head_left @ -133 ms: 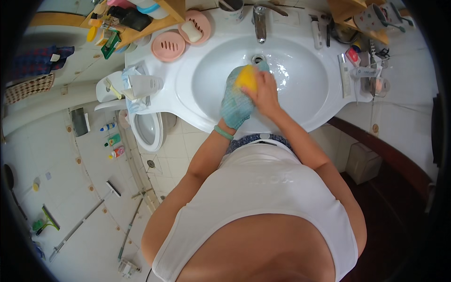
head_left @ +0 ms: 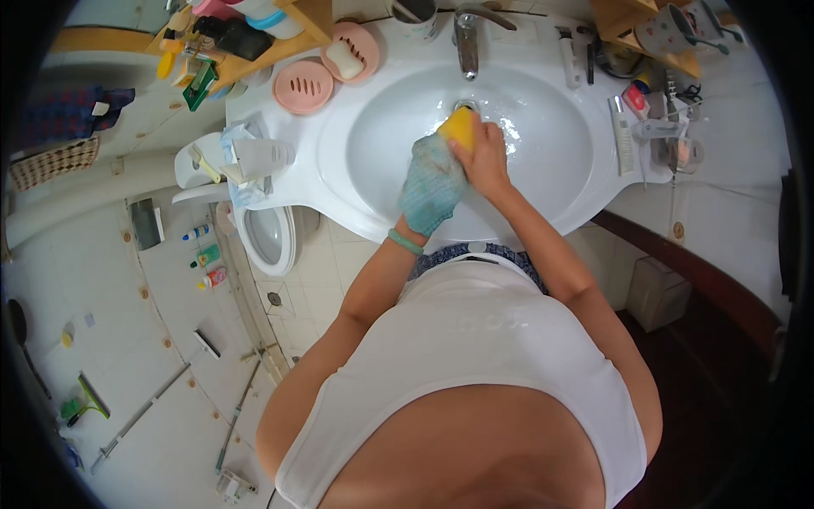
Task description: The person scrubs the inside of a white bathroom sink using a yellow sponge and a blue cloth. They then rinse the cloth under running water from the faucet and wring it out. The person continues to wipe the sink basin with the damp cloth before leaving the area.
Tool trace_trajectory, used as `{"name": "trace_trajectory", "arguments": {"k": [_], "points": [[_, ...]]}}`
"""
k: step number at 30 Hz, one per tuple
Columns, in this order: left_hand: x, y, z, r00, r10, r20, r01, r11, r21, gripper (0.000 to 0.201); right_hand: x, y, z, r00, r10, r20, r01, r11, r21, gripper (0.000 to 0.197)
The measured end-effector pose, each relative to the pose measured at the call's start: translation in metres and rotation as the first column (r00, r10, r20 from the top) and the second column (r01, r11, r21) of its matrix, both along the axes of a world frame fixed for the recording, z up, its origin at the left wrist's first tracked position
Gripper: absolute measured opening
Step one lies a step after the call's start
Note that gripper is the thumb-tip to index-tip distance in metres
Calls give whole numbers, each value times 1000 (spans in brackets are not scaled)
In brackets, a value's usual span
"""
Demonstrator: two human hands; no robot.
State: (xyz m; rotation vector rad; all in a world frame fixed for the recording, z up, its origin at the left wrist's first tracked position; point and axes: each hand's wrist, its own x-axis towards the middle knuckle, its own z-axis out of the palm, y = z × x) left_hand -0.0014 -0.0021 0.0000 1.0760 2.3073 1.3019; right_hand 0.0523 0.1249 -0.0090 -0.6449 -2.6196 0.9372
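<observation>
A damp, blue-green mitt-like cloth (head_left: 431,184) covers my left hand (head_left: 415,208) up to the wrist, just below which a green bangle shows. The fingers inside it are hidden, so I cannot see how they are bent. My right hand (head_left: 487,161) grips a yellow block (head_left: 459,129) at the far end of the cloth; whether it is soap or a sponge I cannot tell. Both hands are over the white sink basin (head_left: 551,157), close to the drain, which the block partly hides. The block appears to touch the cloth.
A chrome faucet (head_left: 467,51) stands behind the basin. On the left are pink soap dishes (head_left: 303,87), one with a white soap bar (head_left: 345,61), and a clear plastic cup (head_left: 264,159). A toothpaste tube (head_left: 623,140) lies at the right rim. A toilet (head_left: 267,237) sits at left.
My right hand has slid the yellow block away from me along the cloth, toward its far end near the drain. The left hand stays nearly in place.
</observation>
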Motion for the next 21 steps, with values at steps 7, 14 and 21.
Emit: {"name": "trace_trajectory", "arguments": {"k": [7, 14, 21], "points": [[7, -3, 11, 930, -142, 339, 75, 976, 202, 43, 22, -46, 66, 956, 281, -82, -286, 957, -57, 66], [2, 2, 42, 982, -163, -92, 153, 982, -109, 42, 20, -21, 18, 997, 62, 38, -62, 998, -8, 66], [10, -5, 4, 778, -149, 610, -125, 915, 383, 41, 21, -26, 27, 989, 112, -93, -110, 994, 26, 69]]}}
